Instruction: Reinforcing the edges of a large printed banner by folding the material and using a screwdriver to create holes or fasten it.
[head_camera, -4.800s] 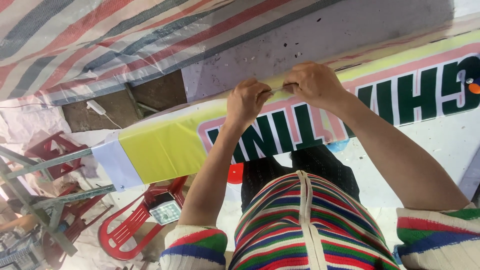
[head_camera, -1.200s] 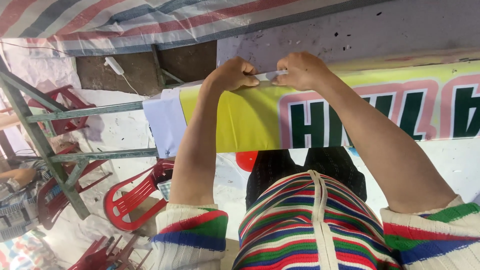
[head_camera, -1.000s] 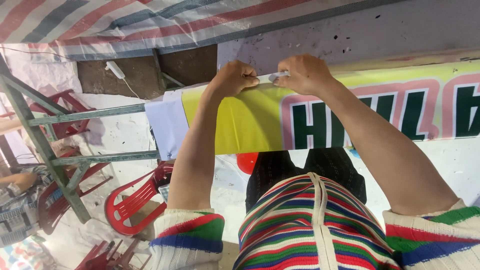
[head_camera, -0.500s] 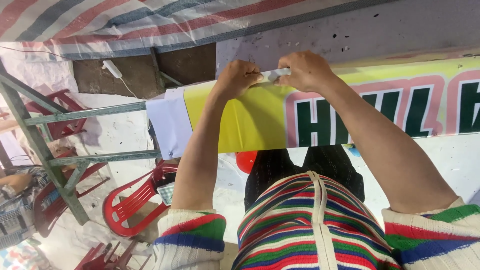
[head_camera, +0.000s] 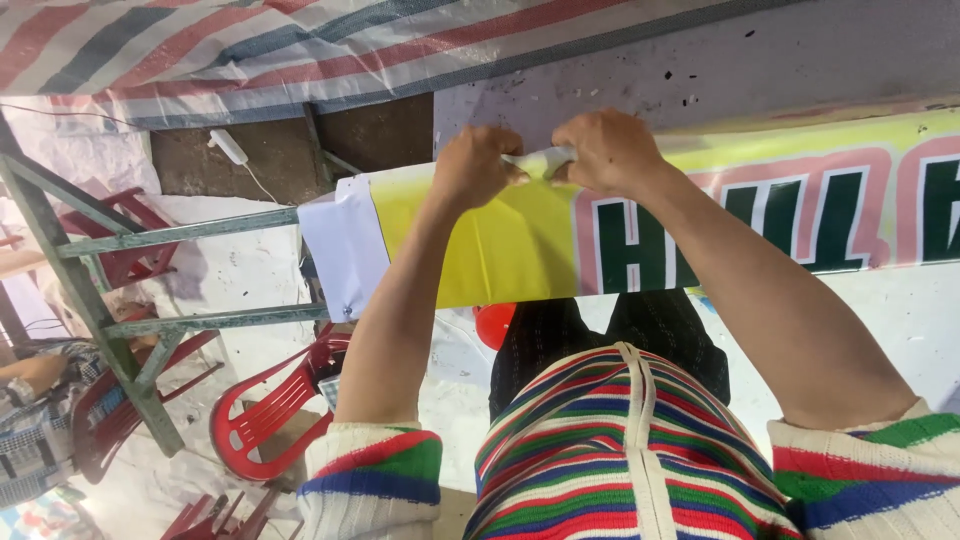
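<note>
Banner first: one long yellow printed vinyl sheet (head_camera: 500, 245) with dark green, pink-outlined letters lies stretched over a frame at chest height in front of you, its white unprinted end (head_camera: 340, 250) wrapped round the frame's left end. Along its far upper edge you hold one narrow white strip (head_camera: 540, 160), perhaps tape or backing, though its material is too small to tell. Your left hand (head_camera: 475, 165) is curled shut and pinches the strip's left end against the banner edge; your right hand (head_camera: 605, 150) is likewise closed, gripping the strip's right end. The two hands sit close together, almost touching, which seems meant to keep the strip taut and aligned with the edge.

Beyond the banner rises one grey speckled board (head_camera: 700, 60), and above that one tarpaulin (head_camera: 200, 50) striped red, blue and white. To your left stands one grey-green metal frame of angled bars (head_camera: 110, 300). Below it you can count at least three red plastic chairs (head_camera: 265, 410), some only partly in view. One white plug with its cord (head_camera: 232, 148) lies on the brown ground. At the left edge another person's arm (head_camera: 30, 372) shows.
</note>
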